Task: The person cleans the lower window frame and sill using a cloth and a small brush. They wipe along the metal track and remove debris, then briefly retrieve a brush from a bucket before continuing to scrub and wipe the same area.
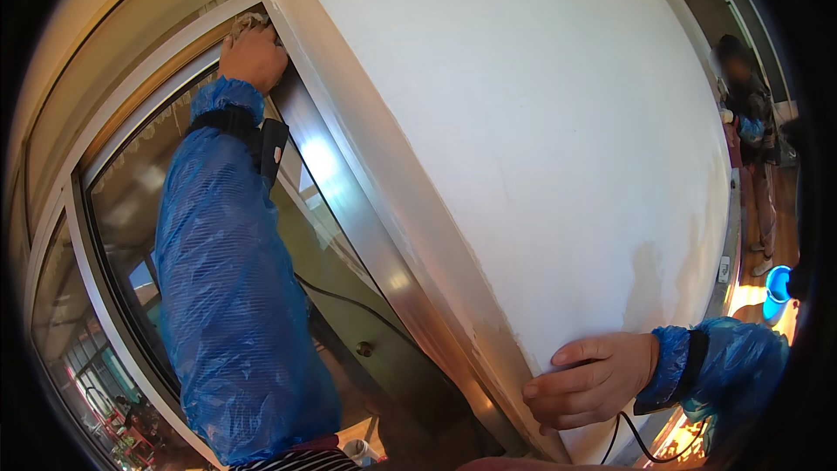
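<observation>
My left hand (255, 59), in a blue plastic sleeve cover, is raised at the upper left. It presses a bunched, brownish cloth (250, 21) into the top corner of the metal window frame (327, 163). My fingers partly hide the cloth. A black strap with a dark device goes round that wrist. At the lower right, my right hand (588, 383) lies against the edge of the white wall (536, 144) beside the frame, fingers slightly bent and holding nothing visible. Glass panes (150, 183) fill the framed area behind my left arm.
Another person (749, 111) with blue sleeve covers stands at the far right. A blue bucket (777, 294) is on the sunlit floor near them. A black cable (637, 438) loops below my right wrist. A white container (358, 450) shows at the bottom.
</observation>
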Demonstrator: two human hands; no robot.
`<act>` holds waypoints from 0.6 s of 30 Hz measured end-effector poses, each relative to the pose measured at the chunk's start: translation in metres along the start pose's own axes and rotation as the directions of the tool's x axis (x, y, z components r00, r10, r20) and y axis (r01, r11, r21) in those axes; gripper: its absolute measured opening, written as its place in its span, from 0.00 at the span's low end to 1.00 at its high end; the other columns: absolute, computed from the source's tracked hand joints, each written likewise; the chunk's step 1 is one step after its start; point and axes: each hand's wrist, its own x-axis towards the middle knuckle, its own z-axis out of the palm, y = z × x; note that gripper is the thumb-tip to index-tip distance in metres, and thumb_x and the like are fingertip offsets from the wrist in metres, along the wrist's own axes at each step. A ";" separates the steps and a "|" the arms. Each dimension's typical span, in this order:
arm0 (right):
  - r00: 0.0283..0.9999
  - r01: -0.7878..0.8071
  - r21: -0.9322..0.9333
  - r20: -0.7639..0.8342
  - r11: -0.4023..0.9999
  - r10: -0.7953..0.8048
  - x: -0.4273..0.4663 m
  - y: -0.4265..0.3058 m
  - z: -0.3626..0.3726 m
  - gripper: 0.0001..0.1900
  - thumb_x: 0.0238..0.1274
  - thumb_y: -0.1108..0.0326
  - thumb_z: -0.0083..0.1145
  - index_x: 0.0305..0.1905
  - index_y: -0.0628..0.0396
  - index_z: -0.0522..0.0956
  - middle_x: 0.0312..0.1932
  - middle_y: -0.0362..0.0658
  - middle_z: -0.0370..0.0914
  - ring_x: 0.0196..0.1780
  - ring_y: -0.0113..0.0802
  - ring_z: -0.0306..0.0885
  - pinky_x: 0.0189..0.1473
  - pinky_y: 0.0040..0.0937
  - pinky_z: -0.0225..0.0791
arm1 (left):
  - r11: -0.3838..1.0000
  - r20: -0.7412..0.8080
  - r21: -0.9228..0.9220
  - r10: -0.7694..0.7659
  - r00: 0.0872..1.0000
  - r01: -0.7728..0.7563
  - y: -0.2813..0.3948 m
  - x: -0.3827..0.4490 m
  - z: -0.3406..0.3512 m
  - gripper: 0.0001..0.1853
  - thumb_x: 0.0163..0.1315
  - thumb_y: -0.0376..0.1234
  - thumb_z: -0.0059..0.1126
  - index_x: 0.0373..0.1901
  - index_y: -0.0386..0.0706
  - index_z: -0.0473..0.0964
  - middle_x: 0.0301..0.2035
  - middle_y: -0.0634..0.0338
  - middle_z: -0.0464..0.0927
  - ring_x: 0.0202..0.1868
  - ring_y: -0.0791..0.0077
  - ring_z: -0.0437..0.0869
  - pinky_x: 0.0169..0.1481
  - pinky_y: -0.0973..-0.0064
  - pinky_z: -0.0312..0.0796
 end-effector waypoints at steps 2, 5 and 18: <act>1.000 0.010 -0.071 0.027 0.997 -0.008 -0.003 -0.003 -0.001 0.09 0.71 0.62 0.62 0.52 0.41 0.81 0.61 0.39 0.78 0.72 0.28 0.67 0.75 0.36 0.53 | 0.996 0.026 0.044 0.077 0.997 -0.078 -0.009 0.004 -0.002 0.26 0.66 0.41 0.42 0.66 0.46 0.72 0.64 0.52 0.73 0.69 0.52 0.70 0.75 0.44 0.57; 0.996 0.051 -0.124 0.080 0.991 -0.041 -0.006 -0.004 -0.004 0.12 0.70 0.64 0.62 0.55 0.42 0.80 0.62 0.39 0.77 0.72 0.29 0.67 0.75 0.36 0.53 | 1.000 -0.068 0.017 0.024 0.997 -0.023 -0.012 0.005 0.005 0.27 0.67 0.43 0.42 0.66 0.47 0.72 0.65 0.54 0.73 0.68 0.52 0.71 0.72 0.43 0.60; 0.998 0.049 -0.108 0.050 0.993 -0.044 -0.014 -0.009 0.002 0.17 0.68 0.61 0.65 0.60 0.43 0.78 0.65 0.40 0.76 0.72 0.31 0.66 0.77 0.35 0.51 | 0.991 -0.318 0.113 -0.031 0.947 0.071 -0.044 -0.011 0.013 0.24 0.60 0.32 0.51 0.60 0.45 0.80 0.60 0.47 0.78 0.60 0.47 0.78 0.63 0.55 0.72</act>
